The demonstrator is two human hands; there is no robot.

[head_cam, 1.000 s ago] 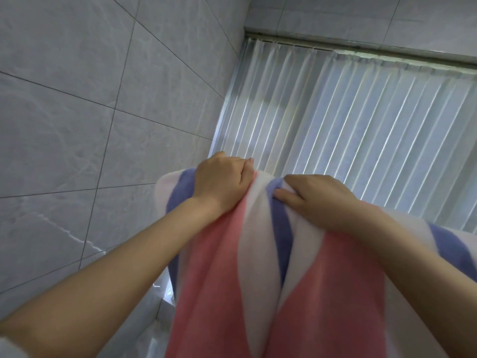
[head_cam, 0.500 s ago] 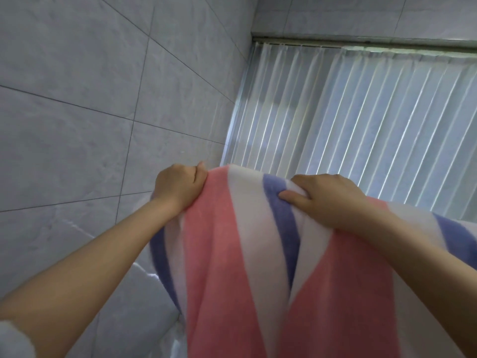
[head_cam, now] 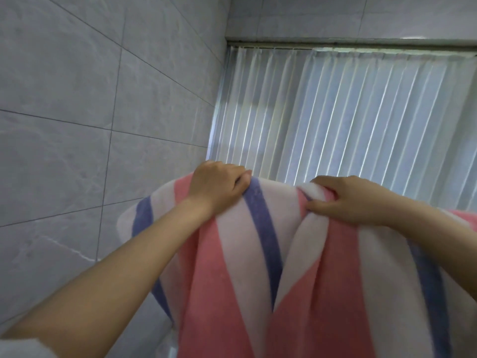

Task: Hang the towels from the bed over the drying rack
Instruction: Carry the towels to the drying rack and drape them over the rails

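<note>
A striped towel (head_cam: 258, 254) in pink, white and blue hangs in front of me, draped over something that its own cloth hides; no drying rack is visible. My left hand (head_cam: 218, 186) grips the towel's top edge at a pink and blue stripe. About a forearm's length to the right, my right hand (head_cam: 343, 197) pinches a bunched fold of the top edge. The towel's lower part runs out of the bottom of the head view.
A grey tiled wall (head_cam: 77, 125) fills the left side, close to the towel's left edge. Behind the towel hang white vertical blinds (head_cam: 348, 120) over a window, with a tiled lintel (head_cam: 335, 16) above.
The towel has been spread wider along its top edge. My left hand went left, then came back right along the edge; my right hand bunched a fold of cloth. The view tilted up slightly.
</note>
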